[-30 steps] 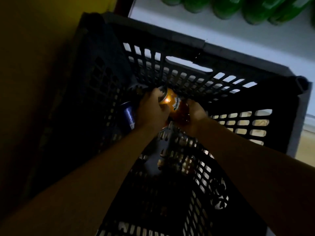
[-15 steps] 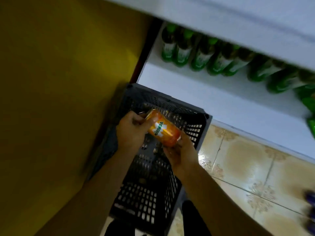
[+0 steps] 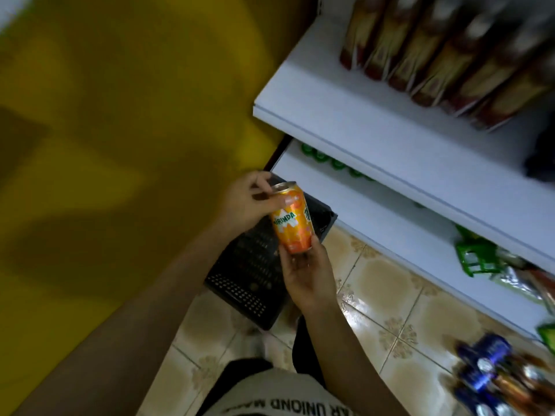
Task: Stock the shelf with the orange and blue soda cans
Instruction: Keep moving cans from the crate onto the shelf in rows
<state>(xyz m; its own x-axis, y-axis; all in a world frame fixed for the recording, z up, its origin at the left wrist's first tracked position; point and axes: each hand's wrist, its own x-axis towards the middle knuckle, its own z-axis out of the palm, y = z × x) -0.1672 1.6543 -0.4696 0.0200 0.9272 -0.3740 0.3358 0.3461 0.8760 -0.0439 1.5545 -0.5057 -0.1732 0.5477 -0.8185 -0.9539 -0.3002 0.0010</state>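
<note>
Head view: both hands hold an orange can [image 3: 292,218] over the crate [image 3: 249,274].
Nearly upright, top tilted left; left hand [image 3: 247,202] pinches its rim, right hand [image 3: 306,274] grips its base.

A yellow wall [image 3: 120,115] fills the left side of the view. A black perforated plastic crate [image 3: 249,274] stands on the beige patterned floor tiles [image 3: 387,295], against the wall. Red-and-tan upright packets [image 3: 444,52] stand in a row at the upper right. Green bottle caps [image 3: 327,159] show in a row beneath a white board. Green snack packets [image 3: 477,256] lie at the right. Detail at the right edge is blurred.
</note>
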